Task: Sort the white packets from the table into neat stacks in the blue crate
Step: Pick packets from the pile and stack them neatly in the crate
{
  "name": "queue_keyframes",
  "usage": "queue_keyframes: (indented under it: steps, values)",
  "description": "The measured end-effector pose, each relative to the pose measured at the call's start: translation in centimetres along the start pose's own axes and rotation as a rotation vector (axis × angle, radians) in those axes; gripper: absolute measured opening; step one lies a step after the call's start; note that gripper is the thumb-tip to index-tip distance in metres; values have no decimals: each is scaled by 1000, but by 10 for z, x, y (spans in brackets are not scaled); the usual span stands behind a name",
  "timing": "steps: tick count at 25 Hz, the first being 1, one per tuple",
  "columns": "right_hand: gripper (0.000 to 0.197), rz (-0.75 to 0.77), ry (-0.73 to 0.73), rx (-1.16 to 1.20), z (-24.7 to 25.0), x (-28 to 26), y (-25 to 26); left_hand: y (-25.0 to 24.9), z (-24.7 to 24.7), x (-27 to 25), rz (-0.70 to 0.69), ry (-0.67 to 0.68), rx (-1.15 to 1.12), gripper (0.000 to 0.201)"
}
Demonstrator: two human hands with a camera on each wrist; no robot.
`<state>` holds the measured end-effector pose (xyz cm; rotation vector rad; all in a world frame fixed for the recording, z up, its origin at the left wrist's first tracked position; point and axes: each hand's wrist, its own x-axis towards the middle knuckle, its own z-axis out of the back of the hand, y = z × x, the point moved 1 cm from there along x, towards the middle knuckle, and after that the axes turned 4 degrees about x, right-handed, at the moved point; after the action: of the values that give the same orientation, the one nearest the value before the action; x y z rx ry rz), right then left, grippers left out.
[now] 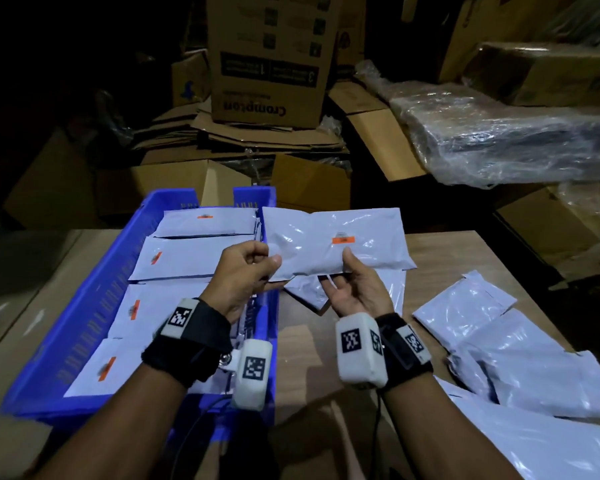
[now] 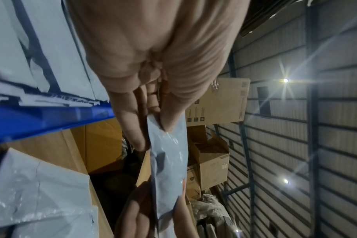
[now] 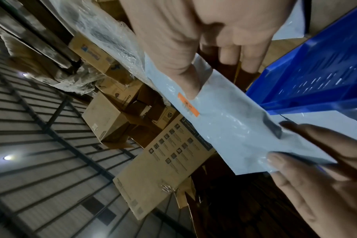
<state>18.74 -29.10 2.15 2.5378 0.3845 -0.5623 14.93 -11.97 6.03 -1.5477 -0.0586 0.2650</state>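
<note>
I see both hands holding one white packet [image 1: 336, 244] up at the centre of the head view, just right of the blue crate [image 1: 84, 306]: my left hand [image 1: 243, 271] pinches its left end between thumb and curled fingers, and my right hand [image 1: 354, 289] grips its lower edge, thumb on top beside the orange label [image 1: 343, 240]. Four packets in the crate [image 1: 187, 261] lie in a row at left of the frame, and loose packets [image 1: 499, 344] lie overlapping on the wooden table [image 1: 440, 251] at lower right.
</note>
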Motion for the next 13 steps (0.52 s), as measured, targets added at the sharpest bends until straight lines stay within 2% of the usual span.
queue_keyframes:
  steps: [3, 6, 9, 13]
  values:
    - [5, -26, 6, -80, -13, 7, 1, -7, 22, -13, -27, -55, 142, 5]
    - [8, -87, 65, -216, -34, 18, -3, -8, 64, -24, -110, -141, 490, 9]
    - [6, -114, 171, -522, -63, 33, -16, -9, 109, -44, -182, -228, 848, 25]
    - [15, 37, 389, -1038, -120, 41, -57, 1, 178, -76, -78, -397, 1323, 34]
